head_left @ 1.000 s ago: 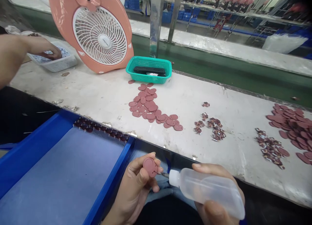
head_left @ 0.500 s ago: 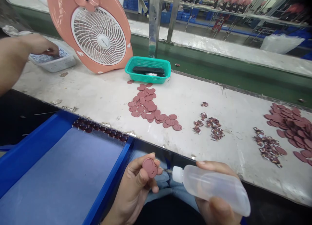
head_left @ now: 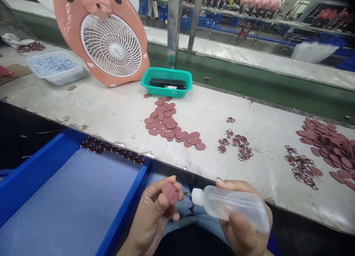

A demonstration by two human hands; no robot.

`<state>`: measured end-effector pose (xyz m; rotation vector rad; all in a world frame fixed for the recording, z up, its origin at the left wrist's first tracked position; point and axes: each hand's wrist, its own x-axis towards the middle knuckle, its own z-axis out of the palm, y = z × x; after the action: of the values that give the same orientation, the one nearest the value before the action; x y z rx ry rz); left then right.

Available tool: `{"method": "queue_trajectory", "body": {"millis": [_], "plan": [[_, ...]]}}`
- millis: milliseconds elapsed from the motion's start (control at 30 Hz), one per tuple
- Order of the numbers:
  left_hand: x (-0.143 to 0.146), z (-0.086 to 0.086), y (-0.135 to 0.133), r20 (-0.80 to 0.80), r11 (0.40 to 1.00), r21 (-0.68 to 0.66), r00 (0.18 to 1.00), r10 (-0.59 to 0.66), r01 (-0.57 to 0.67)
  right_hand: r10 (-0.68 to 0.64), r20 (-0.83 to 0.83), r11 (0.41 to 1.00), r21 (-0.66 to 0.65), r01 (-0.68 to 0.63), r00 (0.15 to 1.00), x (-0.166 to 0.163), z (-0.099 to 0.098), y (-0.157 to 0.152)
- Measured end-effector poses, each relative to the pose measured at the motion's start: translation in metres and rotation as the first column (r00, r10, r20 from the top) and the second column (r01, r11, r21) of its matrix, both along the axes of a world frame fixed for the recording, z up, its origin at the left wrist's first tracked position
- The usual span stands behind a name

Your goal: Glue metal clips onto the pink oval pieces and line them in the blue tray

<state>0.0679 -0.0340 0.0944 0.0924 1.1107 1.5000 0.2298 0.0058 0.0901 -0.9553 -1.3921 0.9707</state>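
Note:
My left hand [head_left: 151, 217] is closed on a small round dusty-pink plastic piece [head_left: 170, 192], pinched between thumb and fingers below the bench edge. My right hand [head_left: 244, 226] grips a clear squeeze bottle [head_left: 231, 207] with a white cap and a thin metal nozzle. The nozzle tip points left and sits right at the pink piece. Both hands hover over my lap, beside the blue tray [head_left: 36, 174].
On the white bench [head_left: 111, 108] lie a pile of pink pieces [head_left: 169, 124], small dark parts [head_left: 240, 145], and more pink pieces [head_left: 330, 145] at the right. A green basket [head_left: 166, 82], a pink fan [head_left: 111, 37] and a white tub [head_left: 54, 67] stand behind. A row of dark pieces [head_left: 112, 149] lines the tray's far wall.
Another person's arm that reached into the white tub at the left has gone from view. My hands and bottle stay nearly in place; the nozzle has come closer to the piece.

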Motion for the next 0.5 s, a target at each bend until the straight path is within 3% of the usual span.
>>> {"method": "queue_trajectory", "body": {"millis": [133,300,367,500], "plan": [[-0.001,-0.002,0.001,-0.007,1.0,0.015,1.0,0.011,-0.011,0.018,-0.055,0.995,-0.1,-0.024,0.998,-0.003,-0.006,0.002],[-0.008,-0.01,0.005,0.009,0.997,0.034,0.998,0.065,-0.065,-0.003,-0.454,0.93,-0.328,-0.164,0.891,-0.004,0.013,0.046],[-0.014,-0.015,0.007,0.017,0.994,0.051,0.995,0.095,-0.096,0.058,-0.416,0.897,-0.378,-0.231,0.908,-0.001,0.028,0.079],[-0.028,-0.029,0.013,0.042,0.992,0.084,0.995,0.095,-0.099,0.201,-0.049,0.939,-0.276,-0.206,0.978,0.0,0.035,0.157]]}}
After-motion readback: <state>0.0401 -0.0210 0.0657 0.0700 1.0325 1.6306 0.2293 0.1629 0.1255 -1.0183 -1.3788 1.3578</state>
